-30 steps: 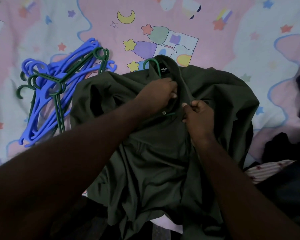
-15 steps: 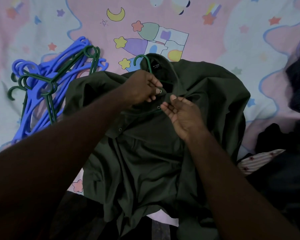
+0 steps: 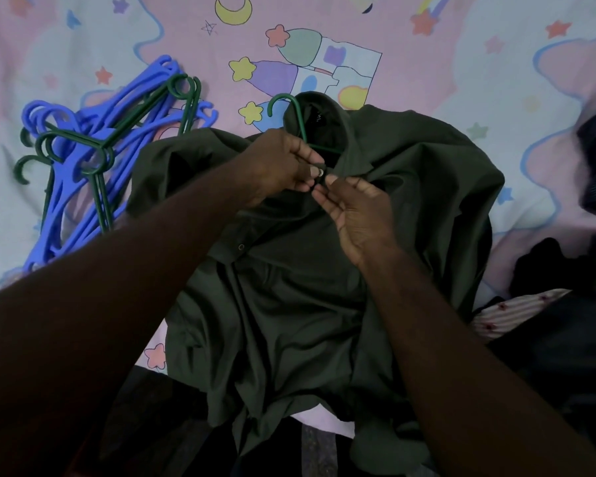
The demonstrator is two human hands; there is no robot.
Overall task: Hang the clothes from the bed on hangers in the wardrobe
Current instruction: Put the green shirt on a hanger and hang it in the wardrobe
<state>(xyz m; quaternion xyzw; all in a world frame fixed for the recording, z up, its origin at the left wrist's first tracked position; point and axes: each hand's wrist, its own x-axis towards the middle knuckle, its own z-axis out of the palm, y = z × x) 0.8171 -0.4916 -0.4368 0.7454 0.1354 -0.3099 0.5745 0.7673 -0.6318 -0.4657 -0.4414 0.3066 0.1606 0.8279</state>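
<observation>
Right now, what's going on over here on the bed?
A person has a dark green shirt spread on the bed, with a green hanger already inside its collar. The left hand pinches the shirt front at a button, and the right hand pinches the opposite edge, seemingly fastening it. Spare blue and green hangers lie to the left; more clothes wait on the right.

The shirt lies on the bed before me, its hanger inside the collar, hook out at twelve o'clock. The pile of hangers lies at ten o'clock, the heap of clothes at four.
</observation>
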